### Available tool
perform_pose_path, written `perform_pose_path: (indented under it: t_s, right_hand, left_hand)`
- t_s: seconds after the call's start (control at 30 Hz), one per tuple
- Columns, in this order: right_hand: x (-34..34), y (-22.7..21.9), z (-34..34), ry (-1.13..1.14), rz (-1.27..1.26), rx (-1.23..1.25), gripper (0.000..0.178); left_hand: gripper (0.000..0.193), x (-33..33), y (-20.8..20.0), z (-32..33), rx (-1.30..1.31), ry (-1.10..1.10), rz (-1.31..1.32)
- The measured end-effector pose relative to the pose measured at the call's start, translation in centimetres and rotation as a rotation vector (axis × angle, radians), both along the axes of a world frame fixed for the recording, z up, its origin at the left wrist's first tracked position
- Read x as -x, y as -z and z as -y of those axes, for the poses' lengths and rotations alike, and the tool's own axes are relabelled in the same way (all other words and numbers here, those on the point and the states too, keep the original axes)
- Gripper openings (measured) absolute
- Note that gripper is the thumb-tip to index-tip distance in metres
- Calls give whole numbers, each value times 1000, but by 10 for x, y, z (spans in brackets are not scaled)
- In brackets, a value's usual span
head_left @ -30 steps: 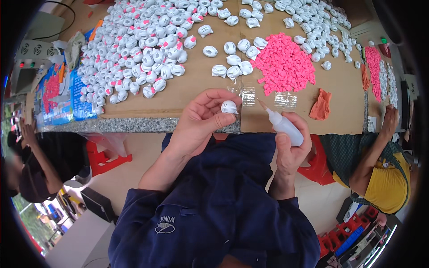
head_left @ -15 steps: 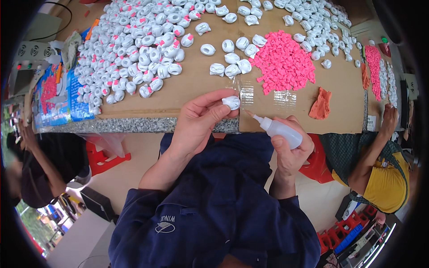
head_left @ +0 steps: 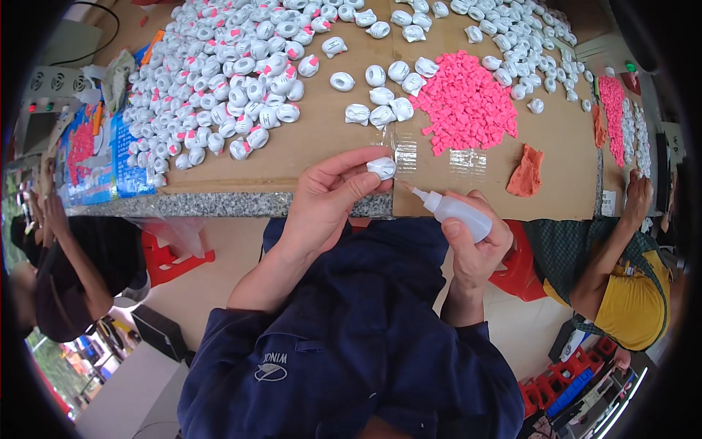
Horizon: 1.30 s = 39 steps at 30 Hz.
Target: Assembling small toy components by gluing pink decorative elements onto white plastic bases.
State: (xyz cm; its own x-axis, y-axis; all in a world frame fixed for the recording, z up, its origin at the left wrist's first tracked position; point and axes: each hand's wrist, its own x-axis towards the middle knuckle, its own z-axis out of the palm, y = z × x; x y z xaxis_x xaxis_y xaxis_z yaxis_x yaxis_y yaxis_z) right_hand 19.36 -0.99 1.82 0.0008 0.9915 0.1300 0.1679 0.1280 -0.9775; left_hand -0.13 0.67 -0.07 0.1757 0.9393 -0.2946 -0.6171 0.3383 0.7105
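Between the thumb and fingers of my left hand [head_left: 322, 205] is a small white rounded plastic piece [head_left: 382, 168], held above the table's near edge. My right hand [head_left: 479, 249] grips a translucent white squeeze bottle [head_left: 466, 218] with a narrow nozzle. The bottle tilts so that its tip points left, close beside the white piece; whether they touch I cannot tell. Beyond my hands, several loose white pieces [head_left: 381, 115] lie on the cardboard [head_left: 325, 150]. A heap of small pink parts [head_left: 464, 102] lies to their right.
A large pile of white pieces [head_left: 227, 80], many with pink parts, spreads across the left. More white pieces [head_left: 512, 33] lie far right. An orange-red cloth [head_left: 524, 172] rests near the right front, behind the granite edge [head_left: 227, 205]. Co-workers sit on both sides.
The white piece in my left hand has shifted slightly right, and the bottle's tip slightly left, narrowing the gap. At the far left, a co-worker's hands have moved.
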Motion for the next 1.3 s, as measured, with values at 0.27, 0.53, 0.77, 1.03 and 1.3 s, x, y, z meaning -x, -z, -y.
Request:
perform_pose_path:
  t_s: [0.27,0.53,0.77,1.03,1.3]
  right_hand:
    - [-1,1,-1,30,-25,-10,30]
    - [-1,0,-2,-6,-32,10,29]
    - [-3,6,-6,102,-152,-48,35]
    - [16,21,-28,107,229,-206,33]
    - [14,14,-25,48,88,20,38]
  left_hand:
    - [32,2,2,-1,12,8,16]
    - [31,-1,1,-1,-4,-1,-6]
    - [30,2,2,2,-16,26,-8]
    - [29,-2,-3,13,40,64,-60]
    - [29,-2,0,14,64,78,-49]
